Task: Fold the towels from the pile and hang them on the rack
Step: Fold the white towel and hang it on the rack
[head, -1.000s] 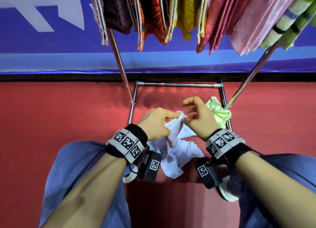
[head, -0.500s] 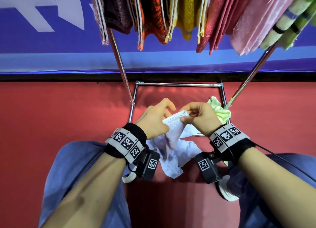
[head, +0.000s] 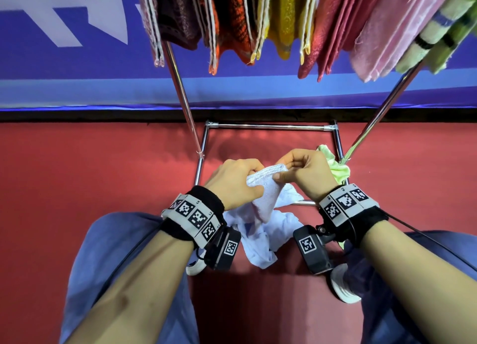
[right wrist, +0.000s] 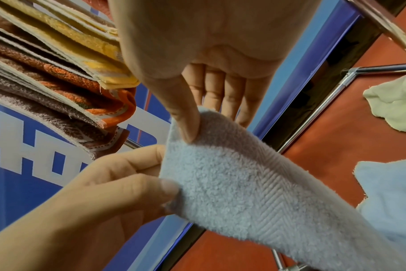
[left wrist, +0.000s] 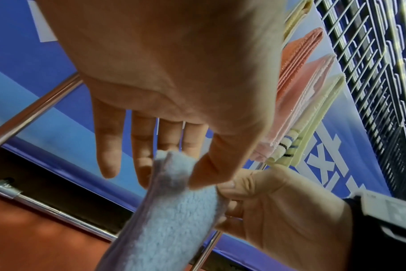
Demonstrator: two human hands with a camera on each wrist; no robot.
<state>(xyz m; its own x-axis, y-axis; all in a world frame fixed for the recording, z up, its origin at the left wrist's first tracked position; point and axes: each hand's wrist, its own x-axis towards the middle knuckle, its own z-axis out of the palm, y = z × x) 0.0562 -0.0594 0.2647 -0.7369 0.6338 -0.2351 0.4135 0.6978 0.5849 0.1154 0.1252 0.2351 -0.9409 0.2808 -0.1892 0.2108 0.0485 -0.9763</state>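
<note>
Pinching the top hem of the pale blue towel between thumb and fingers of left hand and right hand, close together, below the laden rack, above the red floor.

Bright, even light; soft shadows below; wrist views blurred, edges bowed.

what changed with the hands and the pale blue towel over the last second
The right hand, a second ago open-fingered beside the pale blue towel, closed in and now pinches its top edge. The left hand kept its grip and slid outward, so a short hemmed edge now stretches between the two hands. The green towel on the floor, the rack and the hung towels stayed put.
</note>
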